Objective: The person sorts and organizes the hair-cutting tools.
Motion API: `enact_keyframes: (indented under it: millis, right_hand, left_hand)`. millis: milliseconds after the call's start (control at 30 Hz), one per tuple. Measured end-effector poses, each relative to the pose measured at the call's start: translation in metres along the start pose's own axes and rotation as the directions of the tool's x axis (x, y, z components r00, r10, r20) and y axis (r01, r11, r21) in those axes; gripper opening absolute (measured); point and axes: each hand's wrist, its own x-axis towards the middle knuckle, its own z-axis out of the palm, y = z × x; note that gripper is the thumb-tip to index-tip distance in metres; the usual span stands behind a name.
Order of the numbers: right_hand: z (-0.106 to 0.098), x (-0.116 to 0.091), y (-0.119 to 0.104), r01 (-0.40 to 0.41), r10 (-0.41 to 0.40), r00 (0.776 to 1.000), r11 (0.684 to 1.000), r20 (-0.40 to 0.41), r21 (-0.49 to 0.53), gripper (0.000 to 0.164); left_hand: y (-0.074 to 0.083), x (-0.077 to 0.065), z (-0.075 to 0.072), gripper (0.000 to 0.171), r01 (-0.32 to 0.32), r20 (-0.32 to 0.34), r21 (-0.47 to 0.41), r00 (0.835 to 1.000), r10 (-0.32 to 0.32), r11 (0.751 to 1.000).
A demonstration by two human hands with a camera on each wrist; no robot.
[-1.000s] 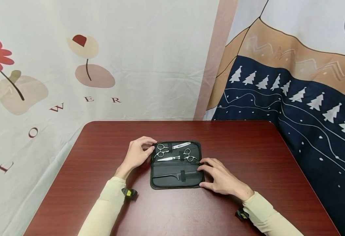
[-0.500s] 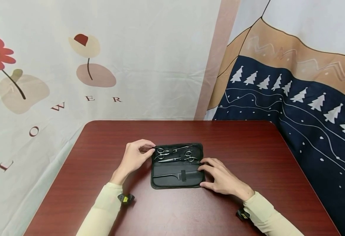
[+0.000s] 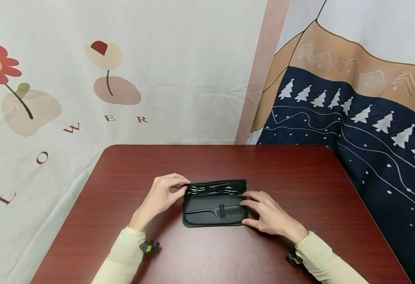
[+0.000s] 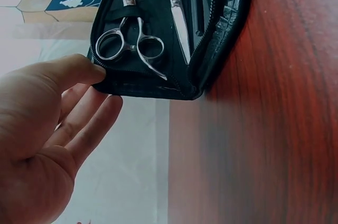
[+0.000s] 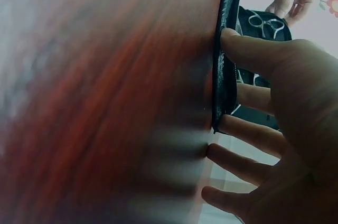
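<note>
A black zip case (image 3: 212, 219) lies spread on the table, its far flap (image 3: 216, 183) raised at a steep tilt. My left hand (image 3: 165, 195) pinches the far left corner of that flap, thumb inside and fingers behind, as the left wrist view shows. Strapped inside the flap are two pairs of silver scissors (image 4: 132, 47); one blade is toothed. A dark comb (image 3: 207, 211) is held by an elastic strap in the near half. My right hand (image 3: 271, 215) rests at the case's right edge with fingers spread, thumb on the near corner.
The reddish-brown wooden table (image 3: 207, 256) extends all round the case. Behind it hang a pale curtain (image 3: 193, 79) with flower prints and a navy and tan one (image 3: 307, 122) with white trees. Each sleeve carries a small black wrist device (image 3: 149, 247).
My left hand has lifted the case's far flap and tipped it toward me, so the scissors show foreshortened and shaded. The right hand has stayed at the right edge.
</note>
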Motion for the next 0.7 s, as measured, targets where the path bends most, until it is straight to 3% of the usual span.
enact_keyframes:
  millis: [233, 700]
  right_hand:
    - [0.0, -0.003, 0.002, 0.031, -0.033, 0.999, 0.998, -0.028, -0.046, 0.051]
    - [0.001, -0.007, 0.004, 0.07, -0.078, 0.992, 0.995, -0.102, -0.077, 0.047]
  left_hand:
    - [-0.002, -0.009, -0.001, 0.021, -0.015, 0.066, 0.022, 0.998, 0.014, 1.0]
    - [0.008, -0.022, -0.003, 0.02, -0.073, 0.093, 0.038, 0.993, 0.069, 0.997]
